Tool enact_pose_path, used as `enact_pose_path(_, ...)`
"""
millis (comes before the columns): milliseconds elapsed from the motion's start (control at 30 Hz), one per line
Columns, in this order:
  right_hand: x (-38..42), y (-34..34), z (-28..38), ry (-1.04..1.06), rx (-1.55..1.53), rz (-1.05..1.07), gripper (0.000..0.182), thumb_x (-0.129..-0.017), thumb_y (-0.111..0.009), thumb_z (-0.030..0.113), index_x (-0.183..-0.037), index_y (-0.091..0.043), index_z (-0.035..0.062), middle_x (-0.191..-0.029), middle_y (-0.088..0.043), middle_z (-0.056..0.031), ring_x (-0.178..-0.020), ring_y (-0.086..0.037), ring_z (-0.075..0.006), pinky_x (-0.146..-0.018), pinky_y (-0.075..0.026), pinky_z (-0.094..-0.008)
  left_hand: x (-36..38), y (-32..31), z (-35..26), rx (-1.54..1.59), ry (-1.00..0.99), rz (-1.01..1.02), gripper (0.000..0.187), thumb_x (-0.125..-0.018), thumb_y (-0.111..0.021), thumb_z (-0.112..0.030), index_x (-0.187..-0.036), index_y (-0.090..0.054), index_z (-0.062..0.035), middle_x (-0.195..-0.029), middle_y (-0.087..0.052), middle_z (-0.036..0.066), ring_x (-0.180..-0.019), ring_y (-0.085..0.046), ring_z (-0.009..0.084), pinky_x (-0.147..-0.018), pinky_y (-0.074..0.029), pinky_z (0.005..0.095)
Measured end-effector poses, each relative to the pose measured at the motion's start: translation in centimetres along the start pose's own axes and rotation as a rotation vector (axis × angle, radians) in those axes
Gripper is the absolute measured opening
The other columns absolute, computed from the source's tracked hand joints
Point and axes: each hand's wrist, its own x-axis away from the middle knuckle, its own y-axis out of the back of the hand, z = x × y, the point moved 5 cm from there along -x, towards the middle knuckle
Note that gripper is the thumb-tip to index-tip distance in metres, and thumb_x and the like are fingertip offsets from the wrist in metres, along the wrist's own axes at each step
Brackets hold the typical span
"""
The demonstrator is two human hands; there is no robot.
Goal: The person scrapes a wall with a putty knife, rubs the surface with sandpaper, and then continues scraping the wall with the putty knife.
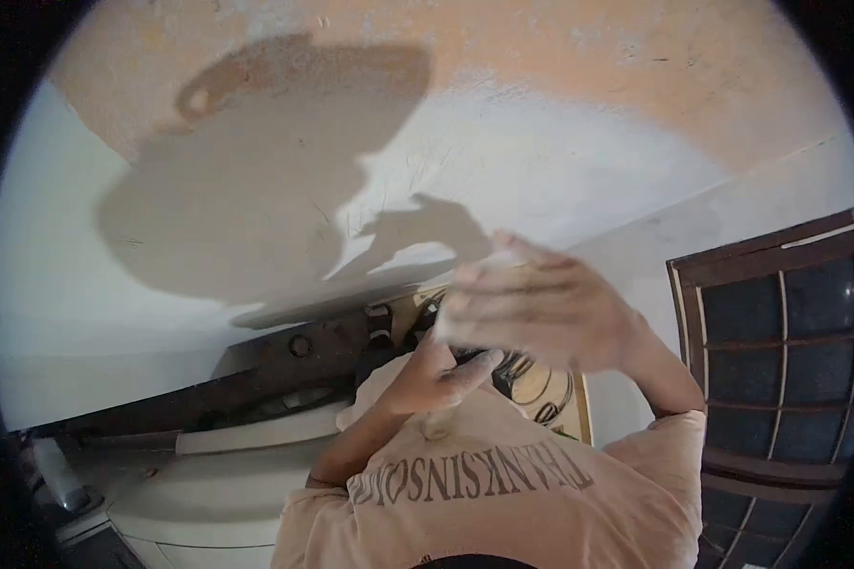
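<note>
My right hand is raised in front of my chest, its fingers stretched out and smeared by motion. Whitish residue shows on its fingertips. My left hand is just below and behind it, with the thumb pointing to the right and pale with the same residue. The left fingers are mostly hidden behind the right hand, and the two hands overlap in this view. No object shows in either hand. Below them is the pale printed T-shirt that I wear.
Ahead stands a wall with patchy orange and white paint, crossed by my shadow. A brown-framed glass panel is at the right. Black cables lie low behind the hands. At lower left are a pale cabinet-like surface and a clear bottle.
</note>
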Motion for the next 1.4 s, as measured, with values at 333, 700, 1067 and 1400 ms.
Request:
enact_pose_path(333, -0.3, -0.9, -0.5, 0.039, 0.029, -0.002, 0.035, -0.076, -0.053, 0.009, -0.110, -0.057, 0.0153, -0.113, -0.058, 0.0010, -0.108, -0.052, -0.0166, -0.105, -0.024, -0.0438, -0.2, 0.8, 0.0, 0.005, 0.131, 0.108, 0.015, -0.081, -0.051, -0.003, -0.095, -0.052, 0.0000, -0.080, -0.051, 0.000, -0.073, -0.046, 0.0085, -0.068, -0.040, 0.0242)
enact_pose_path(700, 1.4, 0.4, -3.9, -0.134, -0.026, -0.092, 0.036, -0.081, -0.046, 0.018, -0.116, -0.053, 0.0212, -0.121, -0.052, 0.0015, -0.112, -0.048, -0.0136, -0.105, -0.024, -0.0450, 0.7, 1.0, -0.5, 0.074, 0.086, -0.061, 0.018, -0.082, -0.052, -0.005, -0.099, -0.053, 0.0008, -0.089, -0.056, 0.003, -0.082, -0.051, 0.0107, -0.075, -0.041, 0.0243)
enact_pose_path(1067, -1.6, -1.4, 0.2, 0.082, 0.098, -0.046, 0.033, -0.080, -0.046, 0.019, -0.111, -0.056, 0.0189, -0.114, -0.057, -0.0007, -0.113, -0.048, -0.0149, -0.106, -0.022, -0.0418, 0.7, 0.8, -0.2, 0.218, 0.098, -0.059, 0.024, -0.084, -0.052, -0.017, -0.103, -0.048, -0.0018, -0.075, -0.047, -0.004, -0.060, -0.039, 0.0024, -0.052, -0.031, 0.0175)
enact_pose_path(1400, -1.6, -1.0, -2.5, 0.058, 0.265, -0.151, 0.033, -0.078, -0.051, 0.007, -0.110, -0.055, 0.0138, -0.119, -0.050, 0.0001, -0.113, -0.045, -0.0166, -0.106, -0.024, -0.0387, 0.7, 2.0, 2.6, 0.686, 0.317, 0.068, 0.026, -0.076, -0.057, -0.013, -0.098, -0.047, -0.0030, -0.066, -0.042, -0.003, -0.051, -0.034, 0.0038, -0.044, -0.028, 0.0171)
